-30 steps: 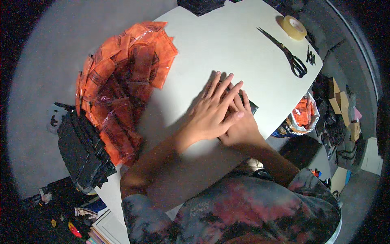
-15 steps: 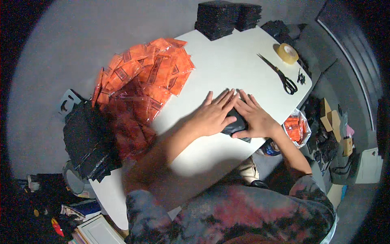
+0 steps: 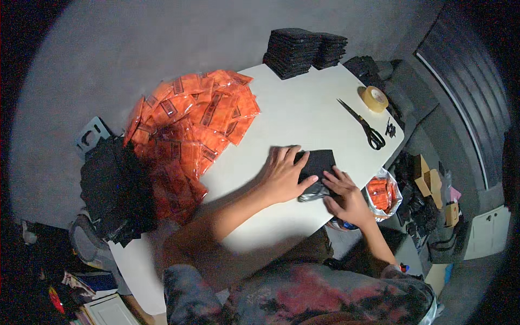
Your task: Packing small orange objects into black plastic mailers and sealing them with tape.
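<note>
A flat black packet (image 3: pixel 318 161) lies on the white table in front of me; its dark, lower part is shiny like plastic film. My left hand (image 3: pixel 286 177) rests along the packet's left side, fingers apart, with thumb and index fingertip on it. From the right, my right hand (image 3: pixel 349 203) touches the packet's lower right side with loosely bent, parted fingers, the thumb away from them. Both hands are open. Part of the packet is hidden under the fingers.
Orange packets in clear film (image 3: pixel 206 108) are heaped at the left, beside a black stack (image 3: pixel 116 187). More black stacks (image 3: pixel 292 53) stand at the far edge. Scissors (image 3: pixel 364 125) and a tape roll (image 3: pixel 375 99) lie at the right. A bag of orange packets (image 3: pixel 383 194) sits beyond the table's right edge.
Both hands lay flat over the black packet and hid most of it. They have moved apart to its sides, with fingers more bent, uncovering its top. The whole view has shifted.
</note>
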Motion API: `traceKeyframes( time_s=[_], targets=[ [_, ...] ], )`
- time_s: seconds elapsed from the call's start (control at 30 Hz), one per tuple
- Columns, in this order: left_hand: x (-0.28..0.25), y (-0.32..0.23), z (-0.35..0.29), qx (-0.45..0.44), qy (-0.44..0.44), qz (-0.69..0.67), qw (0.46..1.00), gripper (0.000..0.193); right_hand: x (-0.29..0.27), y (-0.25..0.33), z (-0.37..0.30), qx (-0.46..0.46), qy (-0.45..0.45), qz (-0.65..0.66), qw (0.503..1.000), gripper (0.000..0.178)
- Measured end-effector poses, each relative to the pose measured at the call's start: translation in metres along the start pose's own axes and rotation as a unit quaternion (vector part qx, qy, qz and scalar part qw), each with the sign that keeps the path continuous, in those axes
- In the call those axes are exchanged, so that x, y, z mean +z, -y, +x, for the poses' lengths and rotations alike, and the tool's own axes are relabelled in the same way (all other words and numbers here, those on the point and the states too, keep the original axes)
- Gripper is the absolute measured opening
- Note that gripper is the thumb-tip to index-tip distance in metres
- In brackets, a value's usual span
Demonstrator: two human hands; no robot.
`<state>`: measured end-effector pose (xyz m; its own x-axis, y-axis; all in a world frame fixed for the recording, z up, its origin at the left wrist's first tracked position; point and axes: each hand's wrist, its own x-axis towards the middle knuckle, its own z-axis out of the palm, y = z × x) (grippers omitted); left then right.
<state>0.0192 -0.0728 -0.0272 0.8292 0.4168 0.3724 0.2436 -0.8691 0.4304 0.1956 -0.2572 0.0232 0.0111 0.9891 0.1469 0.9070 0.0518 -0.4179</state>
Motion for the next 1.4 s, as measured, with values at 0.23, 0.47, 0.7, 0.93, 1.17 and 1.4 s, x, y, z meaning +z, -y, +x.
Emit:
traceKeyframes(
  time_s=[0.23, 0.47, 0.7, 0.93, 1.17, 1.4],
  targets=[
    [-0.008, -0.002, 0.0, 0.053, -0.012, -0.002, 0.999, 0.066, 0.024, -0.034, -0.029, 0.165, -0.191, 0.009, 0.968, 0.046],
    [0.0, 0.001, 0.005, 0.043, -0.045, -0.055, 0.997, 0.056, 0.047, -0.078, -0.098, 0.34, -0.333, 0.37, 0.798, 0.068],
    [-0.007, 0.009, 0.005, 0.018, -0.036, -0.053, 0.998, 0.055, -0.03, -0.075, -0.129, 0.374, -0.306, 0.405, 0.776, 0.014],
    [-0.013, 0.036, 0.014, -0.067, -0.022, 0.107, 0.992, 0.069, -0.133, -0.093, 0.009, 0.248, -0.314, 0.199, 0.895, 0.026],
    [-0.002, 0.046, 0.012, -0.105, 0.028, 0.106, 0.988, 0.078, -0.186, -0.153, 0.263, 0.102, -0.213, 0.46, 0.856, 0.026],
    [0.001, 0.045, 0.017, -0.109, 0.034, 0.106, 0.988, 0.079, -0.166, -0.194, 0.436, 0.128, -0.221, 0.536, 0.805, 0.021]
  ],
)
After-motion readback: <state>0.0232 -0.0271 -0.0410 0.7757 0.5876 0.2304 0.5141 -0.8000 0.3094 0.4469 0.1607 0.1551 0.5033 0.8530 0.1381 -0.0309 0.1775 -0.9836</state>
